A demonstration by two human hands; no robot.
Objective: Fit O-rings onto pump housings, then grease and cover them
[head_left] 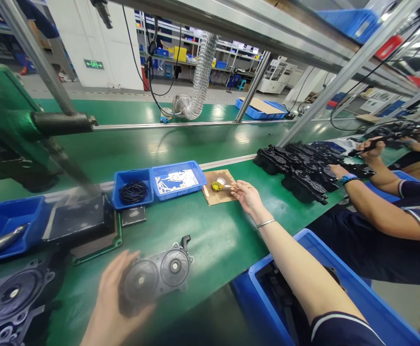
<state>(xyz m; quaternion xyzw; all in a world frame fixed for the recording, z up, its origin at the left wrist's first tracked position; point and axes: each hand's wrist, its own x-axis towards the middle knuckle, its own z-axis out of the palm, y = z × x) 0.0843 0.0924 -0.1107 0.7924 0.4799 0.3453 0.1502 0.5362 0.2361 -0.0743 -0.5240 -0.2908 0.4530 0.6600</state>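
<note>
My left hand [114,298] is wrapped round a black plastic housing [159,275] with two round recesses and a small upright arm at its far edge. The hand is slightly blurred. Farther off, my right hand [245,194] pinches a thin, pale stick [227,186], whose far end is in a small tub of yellow grease [216,186]. Beside the tub lies a white lid [221,180]. Both rest on a piece of brown cardboard [220,198], and a flat wooden stick [205,191] lies along its left edge.
Left of the cardboard are a blue tray of white pins [177,179] and a blue bin of black rings [133,191]. A green press [11,129] stands at left. More housings [296,168] lie at right, near a co-worker's hands [339,172]. A blue crate [263,278] is below.
</note>
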